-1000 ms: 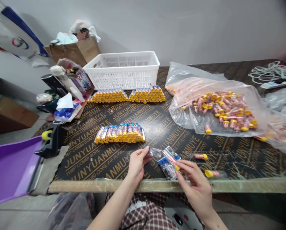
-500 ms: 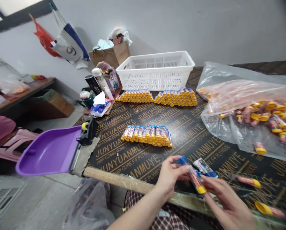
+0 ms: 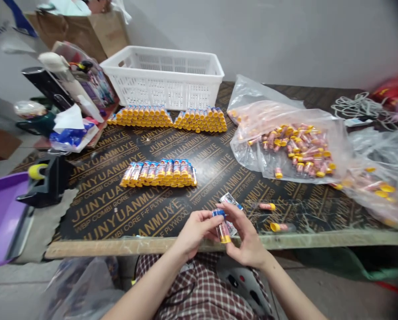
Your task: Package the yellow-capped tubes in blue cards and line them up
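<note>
Near the table's front edge, a small clear tube [image 3: 223,231] with a yellow cap and a blue label at its top is held tilted between both hands. My left hand [image 3: 195,230] pinches it from the left with thumb and fingers. From the right, my right hand [image 3: 247,242] curls round it, fingertips at the blue label and thumb near the yellow cap. Just behind the hands lie printed labels [image 3: 228,199], partly hidden by my right fingers. Two pinkish tubes with yellow caps, one farther back [image 3: 267,206] and one closer [image 3: 281,227], lie to the right.
A stack of labelled tubes [image 3: 159,172] lies mid-table. Two more piles, left [image 3: 142,116] and right [image 3: 202,120], sit before a white basket [image 3: 162,84]. Clear bags of tubes [image 3: 262,155] spread at right. A black tape dispenser [image 3: 47,180] and purple dustpan [image 3: 5,213] are left.
The view has swung right, bringing in more bags and a cable. My right hand has closed in on the tube, its fingers now at the blue label. My left hand still holds the tube.
</note>
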A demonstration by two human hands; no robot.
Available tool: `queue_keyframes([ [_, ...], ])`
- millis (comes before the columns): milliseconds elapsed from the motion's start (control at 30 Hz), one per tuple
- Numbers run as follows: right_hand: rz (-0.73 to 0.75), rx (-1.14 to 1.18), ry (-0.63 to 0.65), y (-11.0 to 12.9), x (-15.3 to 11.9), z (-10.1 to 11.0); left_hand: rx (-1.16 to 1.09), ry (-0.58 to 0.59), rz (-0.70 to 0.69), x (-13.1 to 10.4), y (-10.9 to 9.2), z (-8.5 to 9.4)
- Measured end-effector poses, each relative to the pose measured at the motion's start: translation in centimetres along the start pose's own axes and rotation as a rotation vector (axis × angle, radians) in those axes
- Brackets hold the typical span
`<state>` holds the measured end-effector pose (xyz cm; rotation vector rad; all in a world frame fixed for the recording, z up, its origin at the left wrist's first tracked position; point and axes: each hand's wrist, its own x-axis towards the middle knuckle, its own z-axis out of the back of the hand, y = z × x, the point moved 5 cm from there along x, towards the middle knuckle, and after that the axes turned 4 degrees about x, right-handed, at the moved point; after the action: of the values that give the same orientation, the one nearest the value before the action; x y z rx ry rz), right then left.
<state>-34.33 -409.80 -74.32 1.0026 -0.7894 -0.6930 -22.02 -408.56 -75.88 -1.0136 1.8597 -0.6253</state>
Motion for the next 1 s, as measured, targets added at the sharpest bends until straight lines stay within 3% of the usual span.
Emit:
queue_keyframes([
  [367, 0.038, 0.108, -0.046, 0.7, -0.2, 0.3, 0.012, -0.029, -0.001, -0.4, -0.1, -1.2],
  [467, 0.024, 0.117, -0.014, 0.9, -0.1, 0.4, 0.04, -0.05, -0.02, -0.3, -0.6, -0.5],
  [567, -0.032, 0.058, -0.036, 0.3, -0.3, 2.0, 0.182, -0.186, -0.146, -0.5, -3.8, 2.9],
  [700, -0.114, -0.041, -0.218, -2.1, -1.2, 6.0, 0.545, -0.664, -0.448, -2.4, -12.0, 10.6],
  [800, -0.163, -0.123, -0.283, -3.7, -2.0, 7.5, 0.849, -0.92, -0.469, -2.9, -16.3, 14.7],
  [900, -0.176, -0.21, -0.269, -3.8, -2.3, 7.3, 1.158, -0.965, -0.372, -1.3, -17.9, 16.2],
  [1000, -0.144, -0.27, -0.243, -3.0, -2.2, 6.9, 1.333, -0.966, -0.31, 0.0, -18.1, 16.1],
])
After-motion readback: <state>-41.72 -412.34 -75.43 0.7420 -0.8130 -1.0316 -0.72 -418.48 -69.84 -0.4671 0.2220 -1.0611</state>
